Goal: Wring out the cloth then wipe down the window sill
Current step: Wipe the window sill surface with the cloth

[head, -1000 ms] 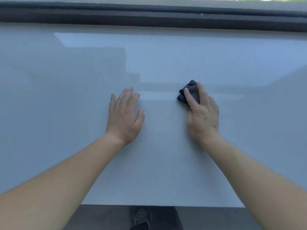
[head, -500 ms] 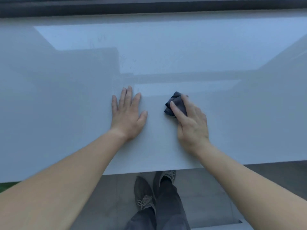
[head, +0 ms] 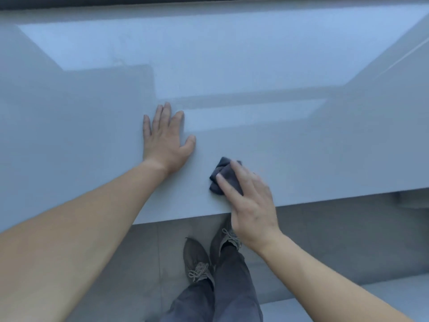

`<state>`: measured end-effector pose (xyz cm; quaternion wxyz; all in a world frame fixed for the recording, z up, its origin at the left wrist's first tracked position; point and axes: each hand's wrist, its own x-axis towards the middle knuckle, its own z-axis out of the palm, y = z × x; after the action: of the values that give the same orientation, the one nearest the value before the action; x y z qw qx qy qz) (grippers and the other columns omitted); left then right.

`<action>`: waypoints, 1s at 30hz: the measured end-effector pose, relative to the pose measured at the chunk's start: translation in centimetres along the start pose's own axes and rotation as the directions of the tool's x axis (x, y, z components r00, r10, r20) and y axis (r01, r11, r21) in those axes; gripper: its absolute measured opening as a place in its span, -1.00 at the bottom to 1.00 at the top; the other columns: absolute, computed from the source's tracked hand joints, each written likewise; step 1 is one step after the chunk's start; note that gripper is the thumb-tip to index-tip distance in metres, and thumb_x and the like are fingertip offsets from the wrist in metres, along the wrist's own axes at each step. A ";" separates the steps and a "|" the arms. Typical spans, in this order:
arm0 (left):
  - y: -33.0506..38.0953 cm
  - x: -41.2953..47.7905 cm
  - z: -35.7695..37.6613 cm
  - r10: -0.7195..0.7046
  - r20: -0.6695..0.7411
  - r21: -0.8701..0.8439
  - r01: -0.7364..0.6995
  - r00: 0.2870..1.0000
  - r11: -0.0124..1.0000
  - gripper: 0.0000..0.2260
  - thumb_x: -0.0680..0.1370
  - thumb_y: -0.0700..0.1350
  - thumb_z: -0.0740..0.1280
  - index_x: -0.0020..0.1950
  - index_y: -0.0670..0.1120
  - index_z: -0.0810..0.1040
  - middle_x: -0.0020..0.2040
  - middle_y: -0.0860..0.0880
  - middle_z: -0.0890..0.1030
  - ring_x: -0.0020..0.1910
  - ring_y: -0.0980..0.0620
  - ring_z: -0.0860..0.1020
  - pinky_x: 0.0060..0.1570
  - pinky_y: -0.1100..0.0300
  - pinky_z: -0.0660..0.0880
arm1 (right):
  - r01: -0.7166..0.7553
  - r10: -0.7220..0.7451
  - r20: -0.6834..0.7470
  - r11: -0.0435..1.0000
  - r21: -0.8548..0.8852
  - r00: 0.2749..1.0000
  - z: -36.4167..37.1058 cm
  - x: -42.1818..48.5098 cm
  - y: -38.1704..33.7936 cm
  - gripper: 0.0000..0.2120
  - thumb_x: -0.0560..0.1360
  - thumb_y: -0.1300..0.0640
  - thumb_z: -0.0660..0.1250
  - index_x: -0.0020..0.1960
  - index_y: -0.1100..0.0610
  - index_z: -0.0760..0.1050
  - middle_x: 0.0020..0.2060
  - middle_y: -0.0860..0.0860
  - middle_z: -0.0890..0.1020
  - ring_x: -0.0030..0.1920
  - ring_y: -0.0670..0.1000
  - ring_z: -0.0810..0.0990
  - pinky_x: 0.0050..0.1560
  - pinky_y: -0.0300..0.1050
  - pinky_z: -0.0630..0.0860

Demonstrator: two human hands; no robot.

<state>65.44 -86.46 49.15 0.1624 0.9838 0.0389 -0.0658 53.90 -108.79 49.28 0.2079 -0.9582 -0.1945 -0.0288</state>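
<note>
Cloth (head: 224,174): one, dark, bunched, lying on window sill (head: 301,159) near front edge, pressed down by extended fingers of right hand (head: 251,205). Left hand (head: 166,141) flat on sill, fingers straight, spread. Below edge, two shoes (head: 197,263).

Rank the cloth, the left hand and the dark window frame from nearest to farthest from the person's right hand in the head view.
1. Dark grey cloth: under the right hand, on the sill near its front edge.
2. Left hand: flat on the sill, to the left and further in.
3. Dark window frame: along the sill's far edge.
</note>
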 end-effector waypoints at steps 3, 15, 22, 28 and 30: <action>-0.1 0.0 0.1 0.000 -0.006 -0.003 0.000 1.000 1.000 -0.41 0.58 0.15 0.17 0.56 -0.03 0.16 0.63 -0.07 -0.04 0.60 0.02 -0.16 0.52 -0.09 -0.28 | 0.205 -0.195 0.152 0.977 -0.051 0.969 -0.9 -1.3 1.4 -0.32 0.33 0.31 0.28 0.44 -0.01 0.42 0.52 0.11 0.28 0.46 0.19 0.29 0.44 0.15 0.24; 3.5 1.0 0.6 0.026 -0.096 -0.059 -0.032 0.995 0.998 -0.44 0.57 0.02 0.24 0.53 -0.10 0.21 0.60 -0.17 0.06 0.59 -0.11 -0.02 0.53 -0.09 -0.23 | 0.133 -0.123 0.122 0.989 -0.071 0.985 -2.6 -1.5 5.4 -0.35 0.39 0.28 0.16 0.47 -0.01 0.36 0.54 0.13 0.23 0.48 0.24 0.27 0.42 0.21 0.26; 5.8 3.7 1.0 0.030 -0.087 -0.163 -0.044 0.996 0.986 -0.51 0.60 0.00 0.18 0.52 -0.09 0.25 0.61 -0.15 0.06 0.59 -0.08 -0.01 0.54 -0.05 -0.19 | -0.299 0.295 -0.092 0.953 -0.045 0.951 -4.3 7.4 12.9 -0.41 0.47 0.30 0.14 0.47 -0.02 0.39 0.54 0.08 0.23 0.31 0.24 0.37 0.34 0.13 0.27; 7.0 7.1 0.8 0.021 -0.098 -0.107 -0.031 0.995 0.994 -0.53 0.63 0.02 0.12 0.54 -0.04 0.23 0.62 -0.09 0.04 0.60 -0.02 -0.06 0.54 -0.04 -0.23 | 0.164 -0.159 0.094 0.985 -0.056 0.983 -2.6 6.2 10.4 -0.37 0.41 0.26 0.18 0.47 -0.03 0.39 0.53 0.11 0.26 0.45 0.23 0.29 0.37 0.14 0.29; 7.2 8.2 0.8 -0.006 -0.074 -0.092 -0.001 0.997 0.996 -0.52 0.64 0.06 0.06 0.56 0.00 0.19 0.63 -0.06 0.00 0.60 -0.01 -0.10 0.53 -0.04 -0.25 | 0.223 -0.217 0.128 0.974 -0.038 0.968 -3.4 7.5 12.3 -0.36 0.40 0.25 0.16 0.46 -0.06 0.39 0.52 0.11 0.28 0.44 0.17 0.28 0.40 0.14 0.27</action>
<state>74.19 -93.10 49.49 0.2058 0.9770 0.0491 -0.0274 65.65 -117.78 48.62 0.1658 -0.9358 -0.3111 0.0022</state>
